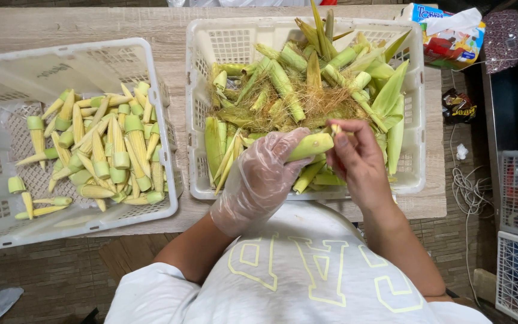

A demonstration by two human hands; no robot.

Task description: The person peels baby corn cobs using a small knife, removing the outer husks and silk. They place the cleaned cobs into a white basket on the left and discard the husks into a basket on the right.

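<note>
Over the near edge of the right basket point(418, 150), the gloved left hand point(262, 180) curls closed around a corn ear point(312, 145), while the bare right hand point(358, 159) pinches its husk tip between bent fingers.

The left basket point(61, 54) runs off the frame's left edge. The gloved left hand point(259, 180) hides most of the baby corn ear point(313, 145); the right fingertips' grip is unclear.
</note>
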